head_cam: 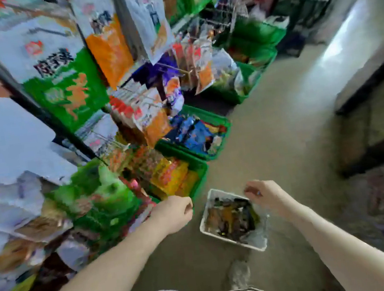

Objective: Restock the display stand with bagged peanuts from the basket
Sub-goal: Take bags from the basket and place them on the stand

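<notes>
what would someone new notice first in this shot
The big hanging snack bags crowd the rack on the left, with green crates of packets lined along the floor below them. Near bottom centre a white basket of dark packets sits on the floor, with the left hand and right hand reaching out above it, neither seeming to hold anything.

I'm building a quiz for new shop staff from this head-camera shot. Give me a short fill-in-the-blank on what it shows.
1. The white basket sits on the ____.
2. The bins along the foot of the display stand are coloured ____.
3. The right hand is over the white basket's ____ edge, the one away from the person.
4. The left hand, fingers curled, holds ____.

Missing words: floor; green; far; nothing
</notes>
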The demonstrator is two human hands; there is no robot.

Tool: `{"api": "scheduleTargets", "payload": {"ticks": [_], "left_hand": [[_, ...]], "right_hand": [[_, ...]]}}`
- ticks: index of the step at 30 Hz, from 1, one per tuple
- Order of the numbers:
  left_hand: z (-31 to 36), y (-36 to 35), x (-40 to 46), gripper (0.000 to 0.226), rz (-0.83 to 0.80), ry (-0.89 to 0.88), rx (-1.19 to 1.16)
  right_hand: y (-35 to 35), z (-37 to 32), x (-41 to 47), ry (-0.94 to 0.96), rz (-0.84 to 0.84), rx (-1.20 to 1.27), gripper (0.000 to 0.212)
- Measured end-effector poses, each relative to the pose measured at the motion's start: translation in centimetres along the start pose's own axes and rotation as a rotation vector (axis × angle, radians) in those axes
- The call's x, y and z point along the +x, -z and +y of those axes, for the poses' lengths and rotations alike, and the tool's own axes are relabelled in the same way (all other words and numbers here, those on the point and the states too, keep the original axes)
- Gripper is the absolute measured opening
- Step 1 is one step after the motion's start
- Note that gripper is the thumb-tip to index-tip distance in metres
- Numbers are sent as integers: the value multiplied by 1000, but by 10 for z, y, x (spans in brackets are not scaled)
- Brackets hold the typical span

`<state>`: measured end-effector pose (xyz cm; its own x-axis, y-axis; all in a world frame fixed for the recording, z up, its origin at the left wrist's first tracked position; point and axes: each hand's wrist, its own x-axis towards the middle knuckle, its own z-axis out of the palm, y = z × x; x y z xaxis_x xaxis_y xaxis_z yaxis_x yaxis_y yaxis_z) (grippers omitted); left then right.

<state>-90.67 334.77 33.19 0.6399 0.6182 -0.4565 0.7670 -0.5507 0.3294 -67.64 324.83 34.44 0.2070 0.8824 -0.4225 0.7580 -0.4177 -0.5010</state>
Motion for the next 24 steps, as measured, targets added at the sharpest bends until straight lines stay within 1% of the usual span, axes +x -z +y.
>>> {"api": "scheduleTargets", "payload": {"ticks": [1, 3, 7, 9, 11, 14, 18, 21, 24], "left_hand": [[9, -21, 20, 26, -81, 34, 12], [23, -59, 58, 27, -190, 86, 16], [30, -133, 125, 26, -320, 176, -33], [25, -173, 160, 26, -354, 214, -53], [16, -217, 198, 27, -378, 229, -56], [-1, -286, 258, 30, -424, 217, -36], [-22, -367, 334, 43, -456, 157, 24], [-35, -413, 384, 56, -415, 80, 105], [-46, -437, 426, 69, -340, -15, 153]], "right_hand": [[-5, 31, 0, -84, -18, 30, 16], [-19, 87, 3, -238, -43, 69, 17], [-61, 174, 32, -488, -106, 192, 17], [-91, 209, 59, -563, -126, 252, 15], [-132, 244, 90, -586, -151, 257, 18], [-199, 294, 137, -613, -144, 261, 22], [-279, 349, 191, -662, -96, 240, 18], [-316, 374, 227, -601, -15, 122, 19], [-337, 386, 258, -536, 46, 7, 25]]}}
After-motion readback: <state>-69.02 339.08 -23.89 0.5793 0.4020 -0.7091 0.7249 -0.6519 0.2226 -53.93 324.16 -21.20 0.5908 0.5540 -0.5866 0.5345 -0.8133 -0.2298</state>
